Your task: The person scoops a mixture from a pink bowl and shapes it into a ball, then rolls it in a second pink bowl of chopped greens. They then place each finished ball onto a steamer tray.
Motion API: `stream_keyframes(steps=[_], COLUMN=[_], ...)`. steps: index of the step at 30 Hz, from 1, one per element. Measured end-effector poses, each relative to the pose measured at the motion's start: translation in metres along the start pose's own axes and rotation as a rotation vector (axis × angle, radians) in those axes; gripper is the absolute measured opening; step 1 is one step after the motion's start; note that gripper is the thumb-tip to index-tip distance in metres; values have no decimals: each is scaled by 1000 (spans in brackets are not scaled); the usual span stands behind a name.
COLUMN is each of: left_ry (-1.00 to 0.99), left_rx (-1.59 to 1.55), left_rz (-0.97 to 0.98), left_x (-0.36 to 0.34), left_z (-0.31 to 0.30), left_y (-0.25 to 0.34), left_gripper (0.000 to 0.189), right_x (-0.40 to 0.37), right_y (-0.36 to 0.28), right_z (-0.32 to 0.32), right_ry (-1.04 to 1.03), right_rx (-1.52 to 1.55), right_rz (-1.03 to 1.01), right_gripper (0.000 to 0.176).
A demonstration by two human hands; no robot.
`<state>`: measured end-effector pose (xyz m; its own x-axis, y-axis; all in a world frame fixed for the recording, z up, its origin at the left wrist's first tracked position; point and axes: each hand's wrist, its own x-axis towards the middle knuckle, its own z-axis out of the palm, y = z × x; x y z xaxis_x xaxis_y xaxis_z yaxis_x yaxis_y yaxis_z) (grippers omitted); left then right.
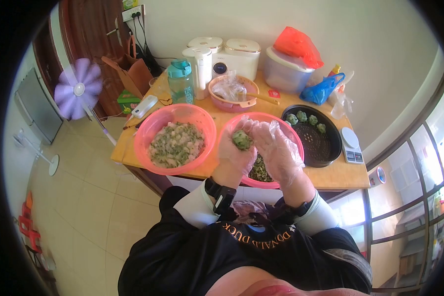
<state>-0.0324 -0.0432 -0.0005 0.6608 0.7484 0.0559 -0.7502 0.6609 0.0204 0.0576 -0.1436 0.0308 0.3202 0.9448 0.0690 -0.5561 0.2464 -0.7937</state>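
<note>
Lumps (313, 120) number four in one black pan (322, 148); a fifth green lump (241, 140), roundish, long axis unclear, sits in the cupped left hand (236, 155), right hand (280, 154) outstretched.

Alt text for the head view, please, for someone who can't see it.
The left hand holds a green ball beside the plastic-gloved right hand, above a pink bowl of chopped greens. At left, a second pink basin holds a pale green mixture; at right, a black pan holds similar balls.

We read orange "DONALD DUCK" on black shirt (207, 256), bodyward of left hand (237, 160); teal bottle (180, 84) print, beyond that hand, illegible.
</note>
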Motion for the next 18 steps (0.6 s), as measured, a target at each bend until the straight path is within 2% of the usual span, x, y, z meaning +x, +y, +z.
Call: stream_keyframes(steps=[3,5,7,9,10,12,13,14,15,17,18], left_ry=[-18,37,92,-37,-38,142,143,21,-106,-58,-6], left_rx=[-17,-5,10,106,107,212,212,308,403,362,321], left_rz=[1,7,14,-25,-20,108,108,49,-11,-65,-116], left_x=[-5,0,4,6,7,7,-4,-23,-33,-27,-25], left_z=[-2,-1,-7,-18,-19,-21,-14,1,10,4,2], left_y=[4,4,3,4,4,1,1,1,0,-4,-7], left_gripper=[18,20,21,28,28,27,27,29,32,37,43], right_x=[-8,-14,-3,-4,-1,0,0,1,5,18,22], right_y=[-13,-13,1,-3,-4,-20,-24,-16,-14,-13,-8], right_z=[17,21,8,3,4,26,35,36,32,23,18], right_ry=[79,-23,-92,-203,-161,-172,-178,-204,-199,-465,-484], right_rx=[-125,-673,-594,-1048,-1023,-1117,-1212,-1312,-1314,-1523,-1491], right_rz=[-24,-168,-158,-378,-382,-380,-379,-657,-658,-935,-1003], right_gripper=[49,45,45,45,40,37,33,26,26,23,23])
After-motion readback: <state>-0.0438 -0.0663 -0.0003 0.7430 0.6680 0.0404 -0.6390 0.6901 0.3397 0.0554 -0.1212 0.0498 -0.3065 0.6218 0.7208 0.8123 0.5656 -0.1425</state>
